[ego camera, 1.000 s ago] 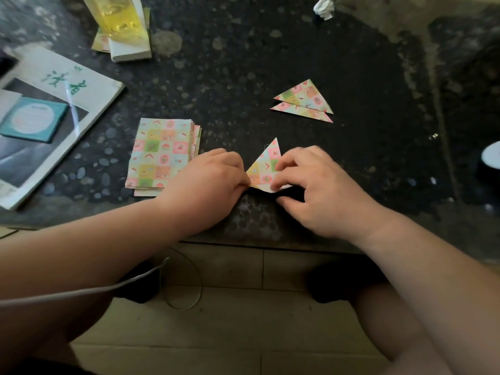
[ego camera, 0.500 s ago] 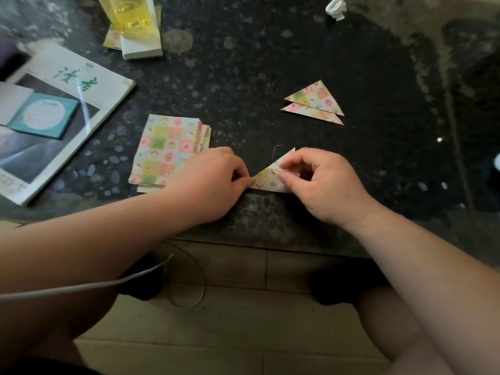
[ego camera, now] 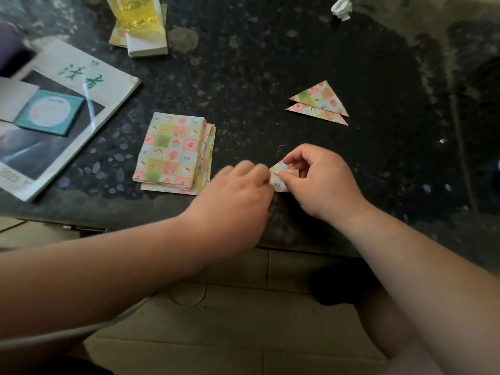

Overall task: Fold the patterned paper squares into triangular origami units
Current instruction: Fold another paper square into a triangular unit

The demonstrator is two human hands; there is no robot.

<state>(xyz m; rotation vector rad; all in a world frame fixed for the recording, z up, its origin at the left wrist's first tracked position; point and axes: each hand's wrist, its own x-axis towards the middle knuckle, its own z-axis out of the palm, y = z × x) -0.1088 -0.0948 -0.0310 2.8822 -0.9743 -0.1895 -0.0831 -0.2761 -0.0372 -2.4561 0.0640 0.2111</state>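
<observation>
Our right thumb and forefinger [ego camera: 287,175] are curled close together and pinch the small folded paper [ego camera: 278,178], thumb on its near face and forefinger arched over its top corner, with the other fingers tucked in behind it. The paper shows only as a little patterned wedge between our two hands, low over the near part of the table [ego camera: 270,63]; whether it touches the surface we cannot tell. Our right hand [ego camera: 322,185] sits just to its right with the wrist angled toward us. Our left hand [ego camera: 238,196] comes in from the other side, blurred, knuckles bent, its fingertips at the paper's left edge; we cannot tell if they grip the paper or only touch it. Just left of that hand lies the stack of patterned squares [ego camera: 173,152], slightly fanned along its right edge, its near right corner hidden by the hand. Farther back and to the right, well apart from our hands, two finished triangles [ego camera: 319,101] lie flat, one overlapping the other. Along the left edge a magazine [ego camera: 81,77] carries a teal card [ego camera: 50,113]. At the far left a glass of yellow liquid [ego camera: 138,12] stands on a white block [ego camera: 147,44], and a crumpled white scrap [ego camera: 342,8] lies at the far right
</observation>
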